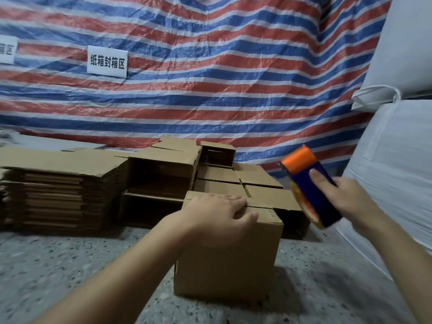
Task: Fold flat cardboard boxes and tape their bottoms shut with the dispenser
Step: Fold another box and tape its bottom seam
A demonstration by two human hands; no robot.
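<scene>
A folded cardboard box (229,260) stands on the speckled floor in front of me, its flaps closed on top. My left hand (217,216) lies on those flaps and presses them down, fingers spread over the seam. My right hand (348,202) grips a blue and orange tape dispenser (311,188) in the air to the right of the box, a little above its top, apart from the cardboard. The dispenser's orange roller points up and away from me.
A tall stack of flat cardboard blanks (56,188) lies at the left. Several folded boxes (217,176) are piled behind the one I hold. A striped tarpaulin (210,78) hangs behind, and large white sacks (402,160) stand at the right.
</scene>
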